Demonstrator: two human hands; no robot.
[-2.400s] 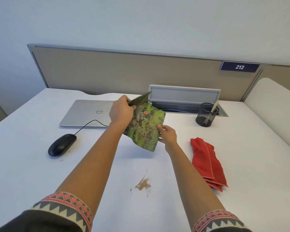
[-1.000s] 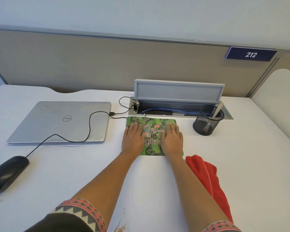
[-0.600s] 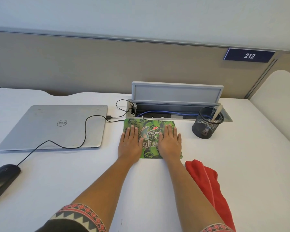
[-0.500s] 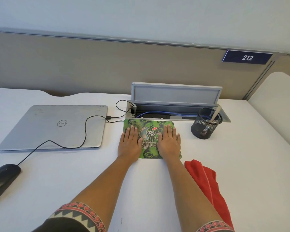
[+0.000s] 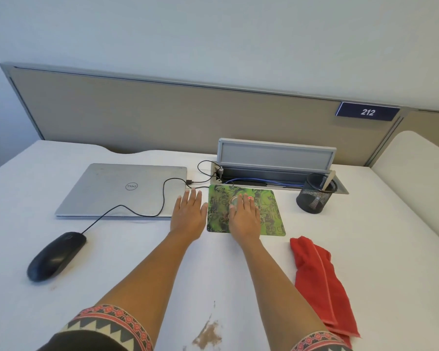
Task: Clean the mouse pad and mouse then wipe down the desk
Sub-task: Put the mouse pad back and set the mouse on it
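The white surface (image 5: 365,262) ran back to a beige partition (image 5: 162,115) under a pale wall. The green patterned mouse pad (image 5: 269,214) lay flat before an open grey cable tray (image 5: 276,158); the right hand (image 5: 244,219) pressed it, fingers spread, holding nothing. The left hand (image 5: 189,215) rested flat and empty beside it. The black corded mouse (image 5: 56,255) sat far left, near a brown dirt smear (image 5: 208,335).

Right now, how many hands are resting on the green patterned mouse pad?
1. The right hand lies flat on the green patterned mouse pad; the left hand rests on the white desk just beside its left edge.
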